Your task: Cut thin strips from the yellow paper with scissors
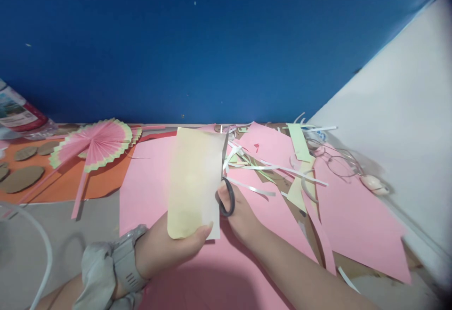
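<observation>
My left hand (169, 246) pinches the lower edge of a pale yellow paper sheet (194, 180) and holds it upright above the pink paper. A grey watch and a grey scrunchie sit on that wrist. My right hand (240, 213) grips scissors (226, 190) with dark handles, its fingers through the loops. The blades run up along the right edge of the yellow sheet and are mostly hidden behind it.
Large pink paper sheets (353, 225) cover the table, with several white and yellow paper strips (278, 166) scattered on them. A folded pink fan (97, 145) lies on orange paper (67, 185) with brown cardboard ovals (21, 178) at left. Eyeglasses (341, 165) lie at right. A blue wall stands behind.
</observation>
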### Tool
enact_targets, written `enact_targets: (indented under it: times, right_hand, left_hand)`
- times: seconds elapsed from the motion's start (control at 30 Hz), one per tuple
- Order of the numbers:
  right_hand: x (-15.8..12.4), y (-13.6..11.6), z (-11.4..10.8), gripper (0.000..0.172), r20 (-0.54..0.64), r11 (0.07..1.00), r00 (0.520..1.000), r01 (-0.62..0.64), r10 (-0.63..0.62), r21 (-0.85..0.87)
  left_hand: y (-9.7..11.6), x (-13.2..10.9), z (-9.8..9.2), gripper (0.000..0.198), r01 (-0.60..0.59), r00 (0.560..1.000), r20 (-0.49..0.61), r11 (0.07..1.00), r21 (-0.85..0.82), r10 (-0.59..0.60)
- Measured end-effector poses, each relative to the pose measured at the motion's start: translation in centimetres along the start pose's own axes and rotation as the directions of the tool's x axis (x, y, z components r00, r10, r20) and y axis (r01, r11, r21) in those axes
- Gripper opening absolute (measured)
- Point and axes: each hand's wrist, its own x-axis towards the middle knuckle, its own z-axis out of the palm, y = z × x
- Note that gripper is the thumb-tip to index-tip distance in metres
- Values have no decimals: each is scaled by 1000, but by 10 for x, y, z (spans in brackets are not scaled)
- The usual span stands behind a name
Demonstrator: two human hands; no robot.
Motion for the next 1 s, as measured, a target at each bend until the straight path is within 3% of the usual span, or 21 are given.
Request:
enact_targets:
  times: [0.27,0.7,1.0]
  right_hand:
    - [1,1,-1,51,25,1000,1000,19,-19,-3]
    - [1,0,0,54,-18,999,1000,0,-1,-37]
    - [1,1,-2,49,30,1000,1000,8,-8,2]
  left_hand:
    - [0,1,1,53,-9,1000,11,998,-69,10]
    - [3,1,0,55,-6,1000,9,1000,-30,6]
    - [0,3,0,54,-21,1000,14,998,-59,22]
